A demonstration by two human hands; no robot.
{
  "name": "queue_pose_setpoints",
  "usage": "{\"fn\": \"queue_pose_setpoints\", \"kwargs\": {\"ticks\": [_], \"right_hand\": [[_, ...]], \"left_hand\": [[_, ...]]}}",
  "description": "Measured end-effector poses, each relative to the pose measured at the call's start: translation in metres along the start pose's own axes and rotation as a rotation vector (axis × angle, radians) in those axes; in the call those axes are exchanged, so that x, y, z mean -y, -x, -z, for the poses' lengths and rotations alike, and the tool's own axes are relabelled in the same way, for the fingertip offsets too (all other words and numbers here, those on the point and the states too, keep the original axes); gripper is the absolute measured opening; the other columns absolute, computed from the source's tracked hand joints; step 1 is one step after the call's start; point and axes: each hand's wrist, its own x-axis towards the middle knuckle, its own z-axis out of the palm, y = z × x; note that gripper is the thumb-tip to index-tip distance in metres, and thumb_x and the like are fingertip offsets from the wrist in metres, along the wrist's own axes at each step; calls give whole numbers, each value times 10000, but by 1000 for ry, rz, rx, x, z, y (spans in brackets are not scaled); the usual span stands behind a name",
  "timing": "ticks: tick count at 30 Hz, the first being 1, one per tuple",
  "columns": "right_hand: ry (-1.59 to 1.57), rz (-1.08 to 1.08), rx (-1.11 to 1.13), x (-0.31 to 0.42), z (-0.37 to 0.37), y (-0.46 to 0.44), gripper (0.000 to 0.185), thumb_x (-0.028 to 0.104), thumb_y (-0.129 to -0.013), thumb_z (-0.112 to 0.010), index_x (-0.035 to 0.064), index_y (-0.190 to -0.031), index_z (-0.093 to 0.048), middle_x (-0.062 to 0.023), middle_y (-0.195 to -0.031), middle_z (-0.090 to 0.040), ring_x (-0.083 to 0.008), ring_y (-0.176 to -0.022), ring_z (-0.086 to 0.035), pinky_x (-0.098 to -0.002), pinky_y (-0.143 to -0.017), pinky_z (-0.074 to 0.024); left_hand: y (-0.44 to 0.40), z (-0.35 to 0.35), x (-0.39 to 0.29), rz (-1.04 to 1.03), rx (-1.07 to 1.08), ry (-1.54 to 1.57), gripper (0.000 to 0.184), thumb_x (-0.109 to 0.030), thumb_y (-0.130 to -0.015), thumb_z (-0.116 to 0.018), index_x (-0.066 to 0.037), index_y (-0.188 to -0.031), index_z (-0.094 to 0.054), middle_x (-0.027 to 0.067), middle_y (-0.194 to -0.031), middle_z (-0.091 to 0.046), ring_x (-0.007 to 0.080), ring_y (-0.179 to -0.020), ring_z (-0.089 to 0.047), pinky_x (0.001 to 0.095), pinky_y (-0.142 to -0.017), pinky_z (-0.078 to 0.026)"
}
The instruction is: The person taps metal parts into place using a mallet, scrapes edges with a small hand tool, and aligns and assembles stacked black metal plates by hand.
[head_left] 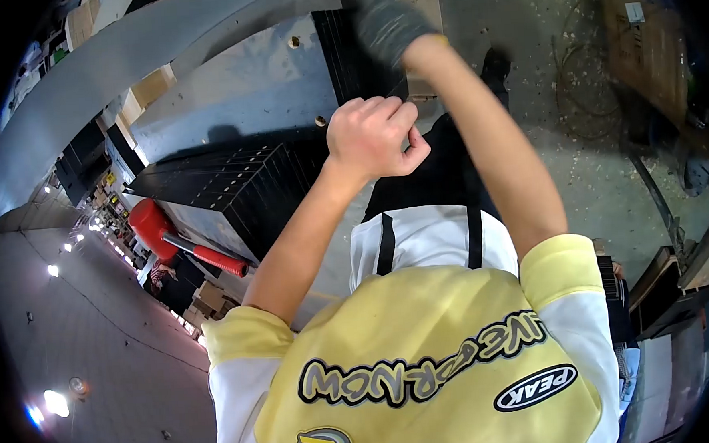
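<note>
My left hand (372,136) is bare and closed, knuckles facing up and thumb bent at the side. Its palm is hidden, so I cannot make out what, if anything, is in it. It appears just in front of a stack of black-edged panels (338,54) with a pale grey top. My right hand (392,28) wears a dark grey knitted glove and is over or beside the dark end of that stack. Motion blurs its fingers, and their tips are hard to separate from the dark surface.
A red-headed mallet (153,230) lies to the left by another black panel stack (244,187). A long grey metal beam (160,39) crosses the upper left. On the right are a brown board (642,54) and speckled concrete floor (534,132).
</note>
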Motion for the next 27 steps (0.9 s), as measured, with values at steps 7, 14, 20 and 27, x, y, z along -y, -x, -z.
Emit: {"fn": "queue_pose_setpoints", "kwargs": {"ticks": [7,14,20,27], "right_hand": [[-1027,-108,29,43,130,-24,314,216,-961,-522,54,-1162,-702,-222,-1077,-728,-383,-1015,-699,-458,-925,-549],[-312,21,-129,8,44,-20,354,192,-1009,-485,94,-1314,-635,-193,-1015,-724,-396,-932,-680,-479,-887,-541],[-259,-44,-194,0,-20,10,351,218,-1010,-570,115,-1328,-680,-141,-1313,-689,-315,-1200,-643,-380,-1033,-496],[-452,-10,-200,59,66,-18,301,235,-1027,-531,49,-1182,-711,-243,-1071,-711,-432,-1035,-664,-484,-927,-527]], "left_hand": [[0,-1,-2,49,-1,3,111,-194,-587,-656,-125,-648,-594,19,-594,-557,218,-523,-600,325,-500,-466],[-3,1,-4,51,50,-35,96,-169,-591,-659,-124,-664,-618,25,-606,-567,225,-511,-576,326,-484,-456],[-8,6,-5,72,120,-51,106,-185,-595,-658,-132,-678,-619,17,-595,-545,216,-501,-557,326,-488,-452],[-3,2,-4,126,119,-5,162,-190,-586,-663,-120,-730,-682,27,-628,-600,224,-549,-619,355,-505,-491]]}}
